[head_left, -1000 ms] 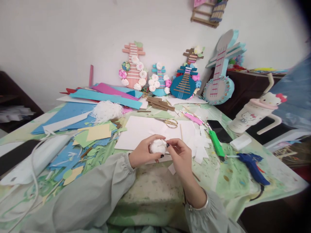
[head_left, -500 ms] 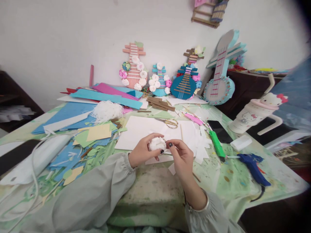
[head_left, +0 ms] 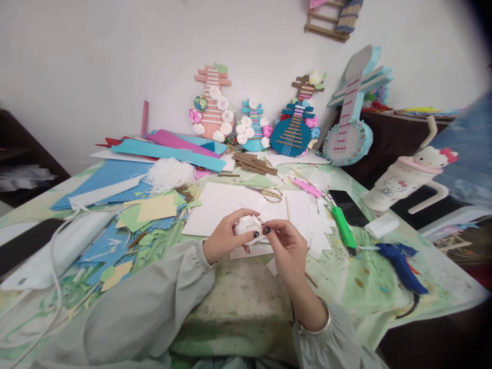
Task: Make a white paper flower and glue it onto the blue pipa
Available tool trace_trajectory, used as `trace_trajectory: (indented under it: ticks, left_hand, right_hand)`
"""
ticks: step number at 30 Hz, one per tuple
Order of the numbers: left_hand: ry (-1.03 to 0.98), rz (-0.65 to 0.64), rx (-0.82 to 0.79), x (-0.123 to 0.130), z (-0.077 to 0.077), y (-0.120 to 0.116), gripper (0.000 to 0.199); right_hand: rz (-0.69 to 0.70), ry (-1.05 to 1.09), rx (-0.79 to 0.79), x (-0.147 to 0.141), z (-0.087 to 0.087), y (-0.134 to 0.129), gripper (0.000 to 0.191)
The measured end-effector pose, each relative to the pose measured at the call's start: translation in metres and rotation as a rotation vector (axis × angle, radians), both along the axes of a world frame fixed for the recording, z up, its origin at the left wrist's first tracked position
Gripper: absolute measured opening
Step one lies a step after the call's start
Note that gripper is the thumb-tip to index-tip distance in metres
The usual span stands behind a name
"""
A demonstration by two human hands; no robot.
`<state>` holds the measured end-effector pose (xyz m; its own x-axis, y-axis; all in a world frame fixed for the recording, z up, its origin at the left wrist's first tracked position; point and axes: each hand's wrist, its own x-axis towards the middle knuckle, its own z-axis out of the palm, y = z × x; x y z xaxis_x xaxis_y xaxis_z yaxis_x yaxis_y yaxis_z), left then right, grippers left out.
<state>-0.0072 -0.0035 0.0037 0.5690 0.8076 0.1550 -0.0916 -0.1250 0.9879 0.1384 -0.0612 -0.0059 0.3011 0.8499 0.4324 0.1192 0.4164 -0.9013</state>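
My left hand [head_left: 226, 241] is wrapped round a white paper flower [head_left: 246, 225], its thumb lying across the front and the fingers behind. At the flower's right side, my right hand [head_left: 288, 248] is closed in a pinch, the thumb and forefinger touching or almost touching the petals. Something thin and dark shows at those fingertips, too small to make out. Below the right hand the end of a thin brown stick [head_left: 311, 279] pokes out; whether it is held or lies on the table cannot be told. White paper [head_left: 215, 205] lies under and behind both hands.
Gold-handled scissors [head_left: 271, 193] lie on the paper. To the right are a green cutter [head_left: 343, 230], a phone [head_left: 348, 207], a blue glue gun [head_left: 402, 269] and a tumbler [head_left: 402, 182]. Paper scraps [head_left: 156, 210] and white string [head_left: 171, 176] spread leftward. Flower-decorated paper lutes [head_left: 290, 136] stand behind.
Both hands stay in almost the same place round the white paper flower. The flower and my left thumb have shifted very slightly, and the view has tilted a little.
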Motion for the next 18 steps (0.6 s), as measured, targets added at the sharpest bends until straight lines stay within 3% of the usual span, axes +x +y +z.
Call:
trace_trajectory:
  ticks: [18]
  left_hand:
    - [0.01, 0.037, -0.019, -0.0006, -0.0005, -0.0004, 0.041]
  right_hand:
    - [0.007, -0.061, -0.001, 0.0, -0.002, 0.0007, 0.011]
